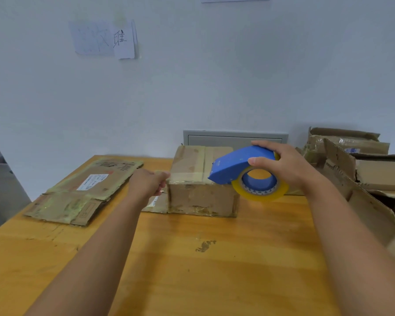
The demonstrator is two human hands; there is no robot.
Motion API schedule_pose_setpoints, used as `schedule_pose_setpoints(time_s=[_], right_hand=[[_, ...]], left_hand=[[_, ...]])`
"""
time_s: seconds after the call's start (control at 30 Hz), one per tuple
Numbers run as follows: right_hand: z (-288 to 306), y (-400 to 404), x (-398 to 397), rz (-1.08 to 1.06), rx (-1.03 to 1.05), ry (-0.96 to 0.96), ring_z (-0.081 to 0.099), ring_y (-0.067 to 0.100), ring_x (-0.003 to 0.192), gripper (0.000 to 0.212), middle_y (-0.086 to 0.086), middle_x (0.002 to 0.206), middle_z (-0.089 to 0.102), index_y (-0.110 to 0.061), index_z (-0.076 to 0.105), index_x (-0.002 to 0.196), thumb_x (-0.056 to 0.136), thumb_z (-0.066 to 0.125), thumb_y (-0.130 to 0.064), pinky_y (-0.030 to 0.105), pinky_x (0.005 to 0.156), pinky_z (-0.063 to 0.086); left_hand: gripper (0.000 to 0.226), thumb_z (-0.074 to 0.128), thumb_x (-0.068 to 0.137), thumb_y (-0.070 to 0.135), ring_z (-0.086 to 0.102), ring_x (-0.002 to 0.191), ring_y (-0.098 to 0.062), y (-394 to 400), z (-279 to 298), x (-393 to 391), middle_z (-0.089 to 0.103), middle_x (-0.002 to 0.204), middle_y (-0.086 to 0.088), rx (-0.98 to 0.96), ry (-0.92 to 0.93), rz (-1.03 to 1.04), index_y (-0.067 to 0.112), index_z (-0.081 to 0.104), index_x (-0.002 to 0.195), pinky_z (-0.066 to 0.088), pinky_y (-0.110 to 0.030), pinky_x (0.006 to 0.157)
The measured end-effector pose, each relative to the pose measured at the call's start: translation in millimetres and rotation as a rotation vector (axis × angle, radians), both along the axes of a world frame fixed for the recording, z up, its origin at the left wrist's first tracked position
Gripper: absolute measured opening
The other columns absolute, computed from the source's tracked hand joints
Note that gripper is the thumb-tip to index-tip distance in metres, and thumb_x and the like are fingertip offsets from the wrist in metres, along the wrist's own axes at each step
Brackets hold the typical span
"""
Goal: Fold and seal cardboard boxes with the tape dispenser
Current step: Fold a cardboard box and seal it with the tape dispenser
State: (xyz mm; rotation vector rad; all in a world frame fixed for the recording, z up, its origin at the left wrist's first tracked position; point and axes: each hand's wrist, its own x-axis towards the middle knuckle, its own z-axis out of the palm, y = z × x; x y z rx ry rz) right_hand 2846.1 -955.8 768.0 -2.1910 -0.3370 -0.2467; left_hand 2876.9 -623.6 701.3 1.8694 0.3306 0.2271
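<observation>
1. Your right hand (pixel 290 166) fingers are curled around the blue tape dispenser (pixel 242 166), at the right top edge of the cardboard box (pixel 201 179) on the table (pixel 192 258).
2. Your left hand (pixel 147 182) pinches the tape end at the left edge; I think you should keep it tight.

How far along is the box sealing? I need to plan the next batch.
Done: one box stands folded, flaps shut. In hand: the right hand holds the dispenser at the box's top right edge, with a tape strip across the top; the left hand pinches the strip's left end. Left: cutting the tape, then the flattened box on the left and the open boxes on the right.
</observation>
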Motion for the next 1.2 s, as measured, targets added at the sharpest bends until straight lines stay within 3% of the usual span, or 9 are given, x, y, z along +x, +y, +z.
schedule_pose_setpoints(time_s=[0.17, 0.47, 0.57, 0.67, 0.77, 0.9, 1.0, 1.1, 1.2], right_hand=[[0.7, 5.9, 3.9, -0.014, -0.044, -0.022, 0.053, 0.013, 0.116, 0.052, -0.014, 0.129, 0.055, -0.036, 0.059, 0.135, 0.085, 0.073, -0.044, 0.03, 0.096, 0.04], [1.5, 10.3, 7.7, -0.02, -0.074, -0.029, 0.052, 0.013, 0.114, 0.051, -0.015, 0.127, 0.054, -0.035, 0.059, 0.135, 0.086, 0.072, -0.044, 0.03, 0.093, 0.039], [1.1, 9.5, 7.4, -0.017, -0.063, -0.029, 0.053, 0.013, 0.114, 0.05, -0.015, 0.127, 0.055, -0.036, 0.059, 0.133, 0.086, 0.073, -0.044, 0.03, 0.094, 0.04], [-0.6, 7.4, 7.6, -0.02, -0.053, -0.033, 0.055, 0.014, 0.114, 0.05, -0.014, 0.127, 0.056, -0.035, 0.059, 0.133, 0.086, 0.073, -0.044, 0.031, 0.095, 0.042], [-1.0, 7.2, 6.4, -0.031, -0.038, -0.03, 0.057, 0.015, 0.113, 0.049, -0.012, 0.126, 0.057, -0.034, 0.06, 0.132, 0.086, 0.073, -0.043, 0.033, 0.096, 0.044], [-2.1, 8.0, 6.5, -0.033, -0.016, -0.036, 0.057, 0.015, 0.113, 0.048, -0.01, 0.127, 0.059, -0.03, 0.061, 0.132, 0.086, 0.073, -0.04, 0.033, 0.097, 0.045], [-3.7, 8.7, 5.9, -0.035, -0.008, -0.043, 0.057, 0.016, 0.114, 0.048, -0.009, 0.127, 0.059, -0.03, 0.061, 0.133, 0.087, 0.073, -0.04, 0.033, 0.096, 0.045], [-4.8, 8.2, 5.8, -0.043, -0.013, -0.05, 0.058, 0.016, 0.112, 0.047, -0.009, 0.125, 0.059, -0.03, 0.061, 0.132, 0.088, 0.072, -0.04, 0.031, 0.093, 0.044], [-4.3, 7.3, 5.1, -0.04, -0.018, -0.048, 0.058, 0.016, 0.111, 0.046, -0.01, 0.124, 0.059, -0.03, 0.061, 0.131, 0.088, 0.072, -0.041, 0.033, 0.094, 0.046]], left_hand=[[0.028, 0.075, 0.085, 0.019, 0.055, 0.055, -0.018, 2.0, -0.6, 0.3, 0.062, 0.061, -0.01, 0.066, 0.03, -0.025, 0.001, 0.067, 0.065, 0.049, -0.028, 0.054], [0.029, 0.074, 0.088, 0.027, 0.053, 0.054, -0.017, 8.5, -5.0, 0.1, 0.065, 0.071, -0.012, -0.069, 0.18, -0.095, 0.001, 0.064, 0.082, 0.051, -0.027, 0.054], [0.046, 0.072, 0.086, 0.041, 0.06, 0.059, -0.019, 11.6, -4.8, 3.2, 0.07, 0.078, -0.015, 0.069, 0.203, -0.074, -0.003, 0.063, 0.097, 0.052, -0.028, 0.056], [0.073, 0.068, 0.083, 0.059, 0.065, 0.092, -0.024, 12.3, -10.0, -0.9, 0.068, 0.109, -0.012, 0.259, 0.134, 0.003, 0.004, 0.054, 0.129, 0.053, -0.033, 0.08], [0.034, 0.052, 0.098, 0.03, 0.062, 0.102, -0.022, 0.0, -15.8, -16.3, 0.067, 0.11, -0.003, 0.342, -0.182, 0.09, 0.012, 0.061, 0.126, 0.044, -0.031, 0.08], [0.035, 0.044, 0.096, 0.012, 0.063, 0.091, -0.024, -18.3, -26.9, -27.9, 0.072, 0.104, -0.002, 0.447, -0.298, -0.002, 0.015, 0.068, 0.122, 0.049, -0.032, 0.075], [0.03, 0.047, 0.093, 0.009, 0.062, 0.093, -0.024, -26.8, -35.7, -32.4, 0.069, 0.1, -0.003, 0.502, -0.316, -0.027, 0.012, 0.067, 0.115, 0.052, -0.039, 0.075], [0.04, 0.053, 0.095, 0.02, 0.055, 0.118, -0.019, -29.1, -40.0, -30.9, 0.06, 0.131, -0.001, 0.487, -0.295, -0.053, 0.018, 0.058, 0.134, 0.05, -0.037, 0.096], [0.049, 0.061, 0.09, 0.036, 0.038, 0.138, -0.025, -32.1, -49.7, -25.8, 0.041, 0.151, -0.004, 0.847, -0.295, -0.061, 0.025, 0.052, 0.137, 0.034, -0.045, 0.112]])
